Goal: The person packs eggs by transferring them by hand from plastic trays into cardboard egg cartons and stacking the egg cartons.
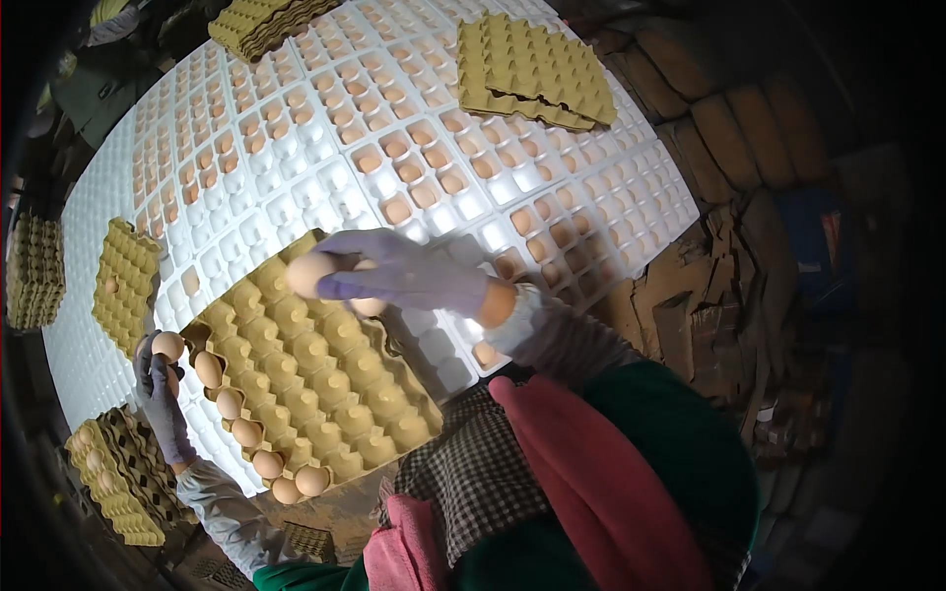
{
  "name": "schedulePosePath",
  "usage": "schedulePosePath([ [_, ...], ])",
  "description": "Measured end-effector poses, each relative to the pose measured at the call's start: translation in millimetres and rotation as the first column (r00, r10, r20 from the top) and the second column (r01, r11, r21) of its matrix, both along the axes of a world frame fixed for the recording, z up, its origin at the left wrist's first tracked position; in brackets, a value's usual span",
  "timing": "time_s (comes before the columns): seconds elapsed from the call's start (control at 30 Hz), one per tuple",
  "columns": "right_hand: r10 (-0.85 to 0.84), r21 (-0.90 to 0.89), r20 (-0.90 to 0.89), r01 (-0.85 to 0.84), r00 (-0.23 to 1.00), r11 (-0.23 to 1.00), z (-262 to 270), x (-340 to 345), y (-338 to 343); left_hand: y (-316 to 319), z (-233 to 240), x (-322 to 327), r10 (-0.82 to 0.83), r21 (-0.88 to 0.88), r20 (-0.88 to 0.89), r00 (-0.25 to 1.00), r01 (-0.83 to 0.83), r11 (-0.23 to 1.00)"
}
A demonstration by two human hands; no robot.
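A yellow pulp egg tray (318, 362) lies in front of me, with several brown eggs (246, 433) along its left and near edges and many bare cups. My right hand (403, 273), in a pale purple glove, holds several eggs, one large egg (309, 275) at its fingertips, above the far part of the tray. At the tray's left corner my left hand (164, 399), in a grey-purple glove, holds eggs, one of them (168, 346) by the thumb and fingers. White plastic trays (436, 221) spread beneath and beyond, many cups filled with brown eggs.
More pulp trays (533, 70) lie on the white trays at the back right, others (270, 22) at the back. A pulp tray with one egg (126, 284) is at the left. Stacked pulp trays (35, 270) stand far left, others (118, 473) near left. Torn cardboard (669, 310) lies right.
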State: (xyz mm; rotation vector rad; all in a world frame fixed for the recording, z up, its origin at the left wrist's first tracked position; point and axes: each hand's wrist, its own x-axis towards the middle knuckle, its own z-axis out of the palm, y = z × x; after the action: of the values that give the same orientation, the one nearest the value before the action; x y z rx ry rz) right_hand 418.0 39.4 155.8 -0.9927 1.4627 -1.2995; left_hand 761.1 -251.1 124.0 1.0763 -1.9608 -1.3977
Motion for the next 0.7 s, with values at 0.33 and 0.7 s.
schedulePosePath([
  [0.33,0.039,0.381,-0.838,0.533,0.544,0.755,-133.6,-179.6,147.4,228.6,24.9,-328.0,-0.340,-0.501,0.477,0.810,0.569,0.652],
  [0.7,-0.190,0.067,-0.799,0.398,0.571,0.915,-140.7,-173.6,179.7,309.0,-105.0,-390.5,-0.116,-0.405,0.628,0.770,0.451,0.796],
])
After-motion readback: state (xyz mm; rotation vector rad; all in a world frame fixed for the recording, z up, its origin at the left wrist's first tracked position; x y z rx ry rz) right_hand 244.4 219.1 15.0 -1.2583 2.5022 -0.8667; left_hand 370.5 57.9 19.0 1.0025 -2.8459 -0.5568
